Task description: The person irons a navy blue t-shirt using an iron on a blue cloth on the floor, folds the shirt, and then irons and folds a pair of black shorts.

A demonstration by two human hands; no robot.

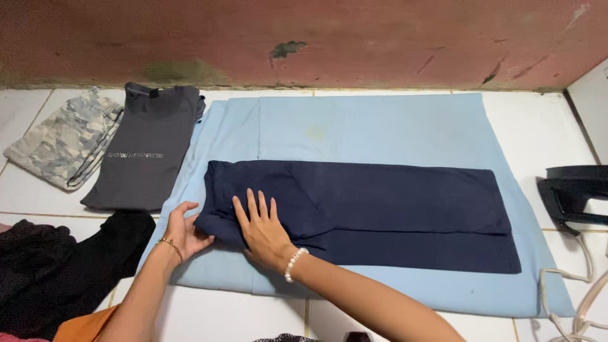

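A dark navy garment [392,212], folded lengthwise, lies flat on a light blue cloth [380,126] spread over the white tiled floor. My right hand [261,227] presses flat on the garment's left end, fingers spread, with a pearl bracelet at the wrist. My left hand [183,231] touches the garment's left edge from the side, fingers curled open around the corner, with a thin bracelet on its wrist.
A folded dark grey shirt [149,149] and a folded camouflage garment [66,142] lie at the far left. A heap of black clothes [57,266] sits at the near left. A black iron [573,193] with its pale cord [579,297] rests at the right. A reddish wall [304,38] runs behind.
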